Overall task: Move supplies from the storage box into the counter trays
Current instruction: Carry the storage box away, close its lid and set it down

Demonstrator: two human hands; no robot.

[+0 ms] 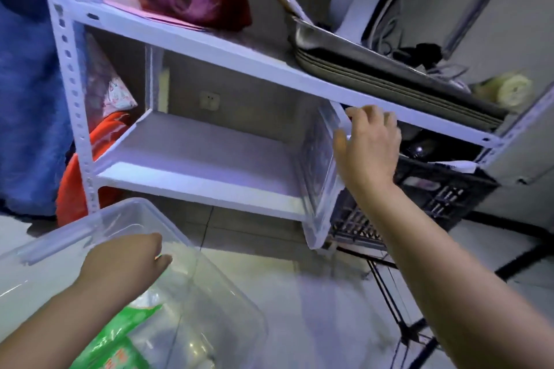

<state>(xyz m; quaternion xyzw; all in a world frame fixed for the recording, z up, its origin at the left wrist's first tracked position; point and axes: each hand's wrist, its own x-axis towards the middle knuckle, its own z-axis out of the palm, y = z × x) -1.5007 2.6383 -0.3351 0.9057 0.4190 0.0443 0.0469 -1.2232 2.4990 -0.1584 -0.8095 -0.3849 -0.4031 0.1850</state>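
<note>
The right hand [367, 147] grasps the top edge of a clear plastic lid [319, 171] standing on end on the lower board of the white metal shelf rack [209, 159]. The left hand [126, 257] curls over the rim of the clear plastic storage box [60, 249], low and near; whether it grips firmly I cannot tell. Green-printed supply packets [120, 335] lie inside it. Best to lean the lid securely against the black crate [443, 189], then lift packets out two-handed. No counter trays are visible.
</note>
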